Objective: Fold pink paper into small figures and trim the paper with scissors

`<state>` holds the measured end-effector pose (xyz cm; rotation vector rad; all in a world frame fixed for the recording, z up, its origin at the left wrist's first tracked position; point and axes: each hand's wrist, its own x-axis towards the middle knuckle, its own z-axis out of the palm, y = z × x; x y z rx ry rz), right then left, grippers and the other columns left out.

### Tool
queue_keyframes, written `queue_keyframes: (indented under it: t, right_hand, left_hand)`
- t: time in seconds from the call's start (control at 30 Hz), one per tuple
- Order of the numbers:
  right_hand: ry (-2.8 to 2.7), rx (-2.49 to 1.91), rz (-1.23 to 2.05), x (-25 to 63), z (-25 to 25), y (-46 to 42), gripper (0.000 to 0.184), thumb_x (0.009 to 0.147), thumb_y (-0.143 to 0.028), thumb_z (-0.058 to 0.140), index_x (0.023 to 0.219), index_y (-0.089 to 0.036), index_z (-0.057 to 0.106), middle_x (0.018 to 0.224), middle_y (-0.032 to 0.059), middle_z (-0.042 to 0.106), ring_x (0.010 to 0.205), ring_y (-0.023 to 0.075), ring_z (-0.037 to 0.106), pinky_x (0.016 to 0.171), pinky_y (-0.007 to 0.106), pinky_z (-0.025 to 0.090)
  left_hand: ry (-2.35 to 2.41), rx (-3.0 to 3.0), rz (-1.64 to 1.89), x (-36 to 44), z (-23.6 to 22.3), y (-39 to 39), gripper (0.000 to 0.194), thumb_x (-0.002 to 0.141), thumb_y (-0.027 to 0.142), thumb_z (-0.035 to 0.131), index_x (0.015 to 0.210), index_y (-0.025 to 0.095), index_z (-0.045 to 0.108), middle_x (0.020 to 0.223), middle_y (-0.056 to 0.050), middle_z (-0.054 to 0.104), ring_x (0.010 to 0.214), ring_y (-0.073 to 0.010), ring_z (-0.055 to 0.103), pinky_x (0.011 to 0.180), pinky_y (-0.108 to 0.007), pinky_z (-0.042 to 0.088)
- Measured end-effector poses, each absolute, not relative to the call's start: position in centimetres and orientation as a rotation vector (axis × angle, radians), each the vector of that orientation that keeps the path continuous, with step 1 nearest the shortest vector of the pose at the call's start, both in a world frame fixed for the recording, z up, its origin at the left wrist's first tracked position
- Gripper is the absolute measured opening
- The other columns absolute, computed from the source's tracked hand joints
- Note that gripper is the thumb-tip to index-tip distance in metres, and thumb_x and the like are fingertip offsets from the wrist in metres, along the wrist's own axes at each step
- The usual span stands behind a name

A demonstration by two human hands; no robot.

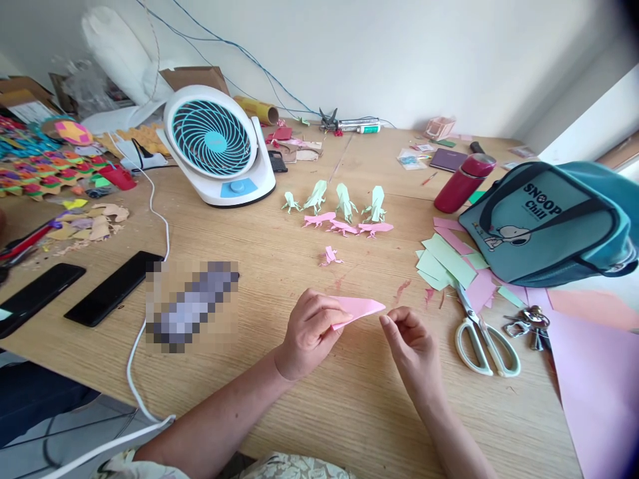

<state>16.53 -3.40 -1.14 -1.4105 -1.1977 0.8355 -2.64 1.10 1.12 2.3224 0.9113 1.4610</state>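
Observation:
My left hand (312, 329) grips a folded piece of pink paper (360, 309) between thumb and fingers. The paper narrows to a point on its right side. Close to that point is my right hand (412, 339), its fingers curled in and its thumb against the forefinger; I see nothing in it, and a small gap separates it from the paper. Beyond the hands stand folded paper figures: a small pink one (330, 256), a row of pink ones (343, 227) and several light green ones (345, 202).
Scissors (482, 339), keys (535, 326) and cut paper pieces (449, 259) lie at the right, near a teal bag (554, 226) and a red bottle (464, 183). A fan (214, 143), a white cable (134, 352) and a black phone (114, 287) are at the left. One object there is pixelated.

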Motion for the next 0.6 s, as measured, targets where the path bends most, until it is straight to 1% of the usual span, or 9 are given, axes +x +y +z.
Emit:
queue_keyframes:
  t: [0.1,0.2,0.33,0.4,0.47,0.53,0.6]
  right_hand:
    - [-1.236,-1.312,1.060,15.8,-0.5,-3.8,0.030,0.093,-0.044,0.057,0.079,-0.019,0.065,0.072,0.0024,0.062,0.068,0.0164,0.055,0.064,0.028,0.045]
    - [-1.210,-1.261,1.125,15.3,0.0,-3.8,0.034,0.094,-0.046,0.054,0.079,-0.019,0.068,0.072,0.0031,0.064,0.072,0.0177,0.059,0.069,0.029,0.048]
    - [-1.080,-1.252,1.184,15.3,-0.6,-3.4,0.032,0.090,-0.049,0.060,0.084,-0.018,0.068,0.072,0.0035,0.065,0.069,0.0182,0.060,0.066,0.030,0.050]
    - [-1.037,-1.261,1.170,15.5,-0.9,-3.2,0.032,0.087,-0.049,0.064,0.085,-0.018,0.067,0.074,0.0037,0.066,0.068,0.0177,0.060,0.063,0.029,0.050]
    - [-1.062,-1.283,1.108,15.7,-1.0,-3.2,0.030,0.088,-0.048,0.063,0.084,-0.018,0.066,0.074,0.0033,0.066,0.066,0.0167,0.059,0.062,0.028,0.048]
    - [-1.161,-1.322,0.998,15.9,-0.6,-3.3,0.027,0.091,-0.044,0.060,0.084,-0.019,0.066,0.074,0.0023,0.064,0.066,0.0157,0.056,0.062,0.027,0.046]
    - [-1.307,-1.363,0.853,15.9,0.0,-3.5,0.022,0.094,-0.037,0.057,0.083,-0.020,0.065,0.073,0.0014,0.062,0.067,0.0153,0.054,0.063,0.027,0.044]
  left_hand:
    - [0.886,2.496,1.397,-2.6,1.0,1.0,0.018,0.088,0.009,0.061,0.098,0.022,0.068,0.088,-0.003,0.070,0.084,-0.0174,0.057,0.077,-0.031,0.047]
    - [0.847,2.624,1.274,-2.1,0.9,0.7,0.013,0.090,0.014,0.062,0.098,0.021,0.068,0.089,-0.003,0.071,0.083,-0.0173,0.057,0.078,-0.031,0.045]
    - [0.822,2.695,1.076,-1.3,0.8,0.4,0.011,0.092,0.021,0.061,0.101,0.022,0.068,0.099,-0.004,0.072,0.092,-0.0181,0.059,0.084,-0.033,0.042]
    - [0.738,2.680,1.018,-1.1,0.7,0.3,0.015,0.091,0.027,0.064,0.104,0.022,0.067,0.102,-0.005,0.071,0.096,-0.0201,0.059,0.087,-0.035,0.042]
    - [0.693,2.596,1.061,-1.2,0.7,0.2,0.021,0.089,0.030,0.065,0.108,0.022,0.065,0.101,-0.005,0.069,0.095,-0.0207,0.059,0.087,-0.036,0.043]
    - [0.792,2.436,1.199,-1.4,0.7,0.3,0.025,0.087,0.027,0.067,0.111,0.021,0.062,0.102,-0.007,0.066,0.097,-0.0211,0.058,0.088,-0.036,0.044]
    - [0.966,2.203,1.294,-1.6,0.7,0.6,0.036,0.085,0.027,0.070,0.118,0.020,0.058,0.107,-0.009,0.063,0.102,-0.0224,0.056,0.090,-0.037,0.045]
